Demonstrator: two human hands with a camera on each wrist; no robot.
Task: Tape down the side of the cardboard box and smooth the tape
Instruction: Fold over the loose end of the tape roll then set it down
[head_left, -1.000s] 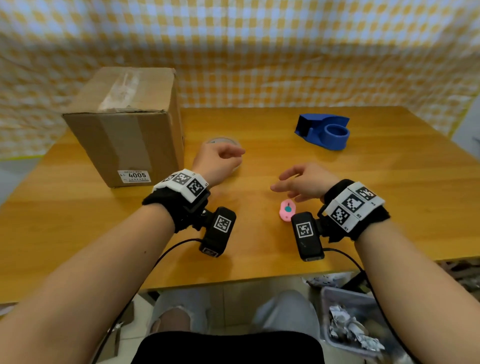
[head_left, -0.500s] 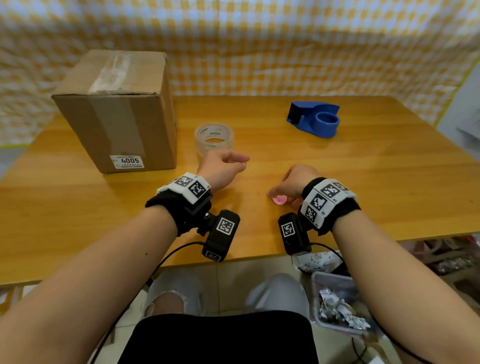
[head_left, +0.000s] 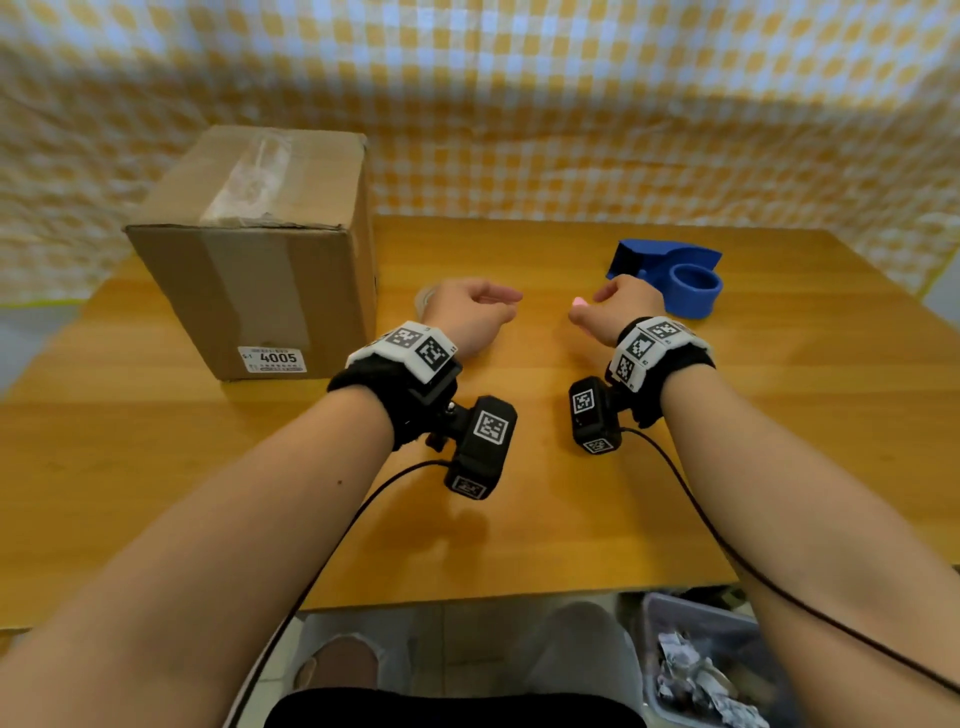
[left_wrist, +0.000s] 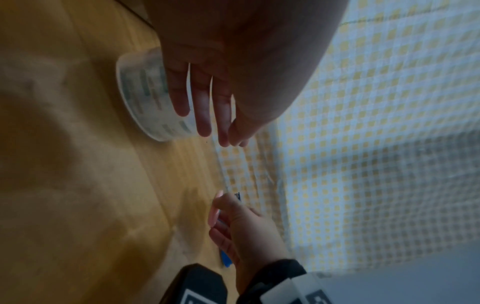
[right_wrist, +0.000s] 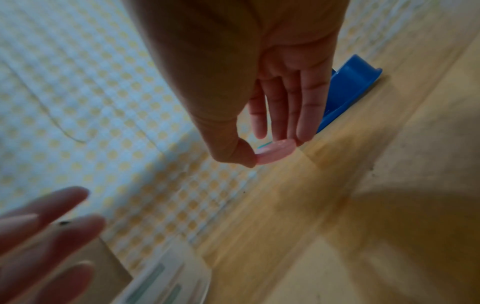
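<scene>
Wooden table, warm orange grain, bare in the middle, near edge at the person's lap. Yellow-and-white checked cloth hangs as backdrop behind and wraps both sides. Below the table edge on the right: a grey bin with crumpled scraps in it.

Cardboard box stands at back left on the table, clear tape already along its top seam, white label "4005" low on the near face. Clear tape roll lies flat on the table just right of the box, mostly hidden behind the left hand in the head view. Blue tape dispenser sits at back right.

Left hand hovers over the roll, fingers loosely extended, gripping nothing. Right hand pinches a small pink disc between thumb and fingertips, above the table, just in front of the dispenser.
</scene>
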